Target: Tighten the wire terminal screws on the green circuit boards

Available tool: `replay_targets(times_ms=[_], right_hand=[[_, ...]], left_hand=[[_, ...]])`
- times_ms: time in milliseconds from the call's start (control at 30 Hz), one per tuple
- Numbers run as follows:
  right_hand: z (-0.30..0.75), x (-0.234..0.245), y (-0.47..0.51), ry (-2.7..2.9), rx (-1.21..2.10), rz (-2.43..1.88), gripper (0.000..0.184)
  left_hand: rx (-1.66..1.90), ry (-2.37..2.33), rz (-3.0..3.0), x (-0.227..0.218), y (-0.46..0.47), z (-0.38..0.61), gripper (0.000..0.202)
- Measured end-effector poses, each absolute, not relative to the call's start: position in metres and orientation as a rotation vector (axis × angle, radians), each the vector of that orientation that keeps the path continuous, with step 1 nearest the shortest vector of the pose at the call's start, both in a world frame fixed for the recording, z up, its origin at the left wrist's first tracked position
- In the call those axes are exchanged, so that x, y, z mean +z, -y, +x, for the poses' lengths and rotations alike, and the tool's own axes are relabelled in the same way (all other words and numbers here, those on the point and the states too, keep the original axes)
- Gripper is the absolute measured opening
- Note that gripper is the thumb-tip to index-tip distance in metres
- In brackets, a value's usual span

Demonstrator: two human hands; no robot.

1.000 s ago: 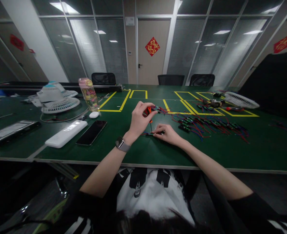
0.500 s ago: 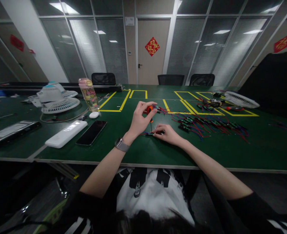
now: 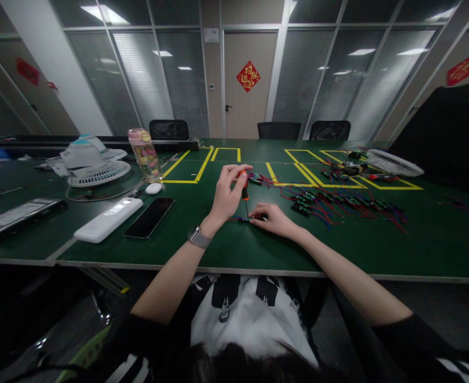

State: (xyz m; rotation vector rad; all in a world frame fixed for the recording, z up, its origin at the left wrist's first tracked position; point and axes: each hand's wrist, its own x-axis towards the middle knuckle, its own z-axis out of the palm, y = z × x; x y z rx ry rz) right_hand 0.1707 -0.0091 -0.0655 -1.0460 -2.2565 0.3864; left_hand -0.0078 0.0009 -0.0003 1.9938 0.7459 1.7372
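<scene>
While working the screwdriver on the board, best to keep the shaft as near upright as possible and to turn in short, even twists. Advisable also: light downward force, against slipping across the surface, and firm bracing of the board, with fingertips clear of the tip. Left hand: partly curled, thumb and fingers closed about the orange-and-black handle. Right hand: low over the worktop, thumb and fingertips pinched together at the board's right end; exact contact too small to make out. Board: on the worktop, directly beneath the screwdriver's tip; small, narrow, green, with thin leads at the left end; fine detail illegible. Farther right: many similar boards, heaped amid red and blue leads.
</scene>
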Motion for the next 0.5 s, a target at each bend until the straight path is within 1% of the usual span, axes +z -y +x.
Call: replay_targets(times_ms=[100, 167, 233, 300, 500], right_hand=[[0.1706, -0.0652, 0.0097, 2.255, 0.396, -1.029, 0.011], [0.1705, -0.0649, 0.0102, 2.260, 0.386, -1.027, 0.010], [0.1703, -0.0646, 0.0107, 2.262, 0.377, -1.031, 0.010], [0.1702, -0.0643, 0.0110, 2.263, 0.380, -1.033, 0.010], [0.1702, -0.0630, 0.0116, 2.257, 0.400, -1.037, 0.011]], left_hand=[[1.510, -0.466, 1.752, 0.0006, -0.0058, -0.0096, 0.032], [1.375, -0.363, 1.617, 0.0013, -0.0078, -0.0114, 0.031], [1.335, -0.335, 1.541, 0.0019, -0.0085, -0.0126, 0.030], [1.391, -0.378, 1.541, 0.0021, -0.0083, -0.0129, 0.028], [1.737, -0.705, 1.805, 0.0030, -0.0038, -0.0101, 0.015]])
